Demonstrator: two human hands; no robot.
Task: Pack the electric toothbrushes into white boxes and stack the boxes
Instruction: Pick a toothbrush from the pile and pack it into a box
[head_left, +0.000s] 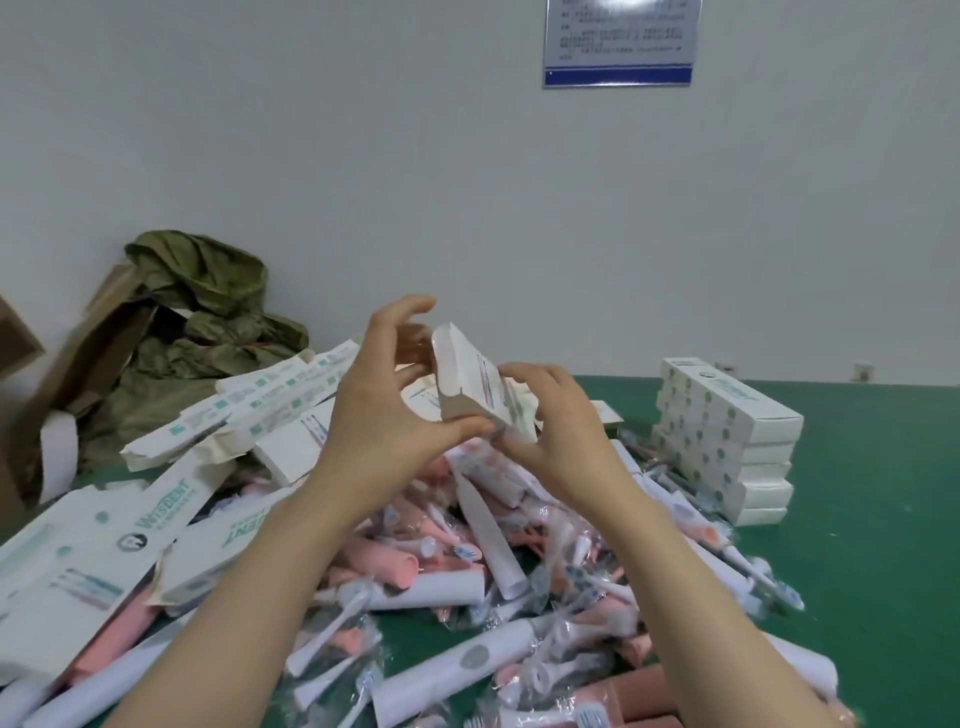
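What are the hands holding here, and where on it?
A white box, raised between both hands: left hand pinching its near end, right hand gripping its lower right part.

Matt white cardboard boxes (727, 436), smooth plastic toothbrushes (488, 530) in glossy film, green felt-like table (872, 545).

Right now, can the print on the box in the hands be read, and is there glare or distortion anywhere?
Head view: the box, gripped by the left hand and the right hand, is blurred and its print is unreadable. Head view: glare whitens the top of the wall sign, and the wide lens makes its sides lean. Head view: the light is even and the shadows are soft.
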